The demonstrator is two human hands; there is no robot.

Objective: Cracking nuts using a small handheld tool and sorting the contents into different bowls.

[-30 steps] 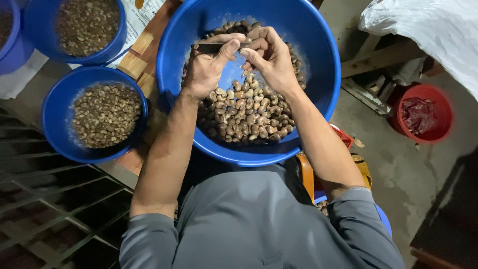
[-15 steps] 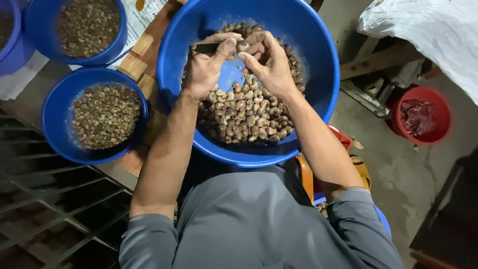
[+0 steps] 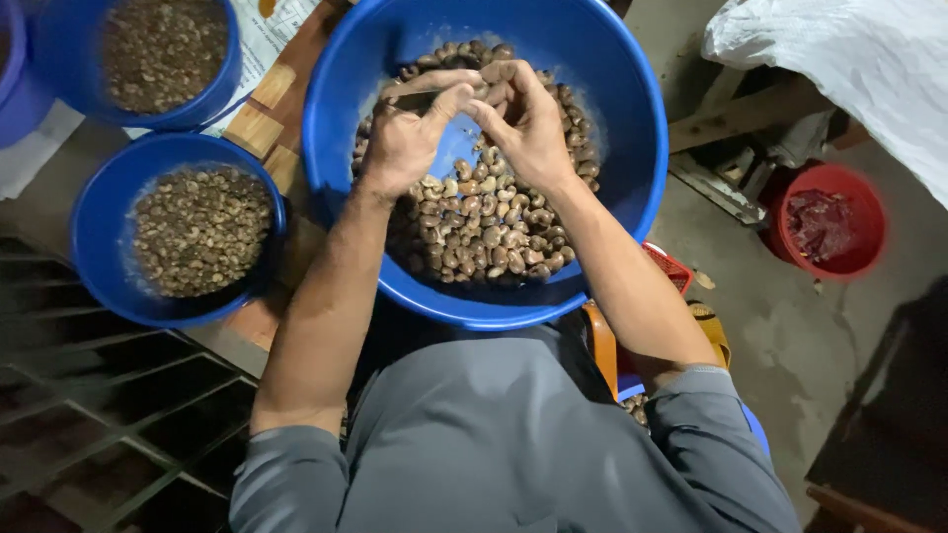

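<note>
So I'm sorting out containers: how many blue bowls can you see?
4: the big blue bowl under both hands, a smaller blue bowl at left, another above it, and one cut off at the top-left corner.

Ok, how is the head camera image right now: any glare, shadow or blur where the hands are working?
Head view: light falls from above onto the large blue plastic basin, leaving pale glare on its inner wall; the left hand and right hand are evenly lit and reasonably sharp, though what they pinch is too small to tell; the metal grating at lower left sits in deep shadow; edges bow slightly, as from a wide lens.
</note>
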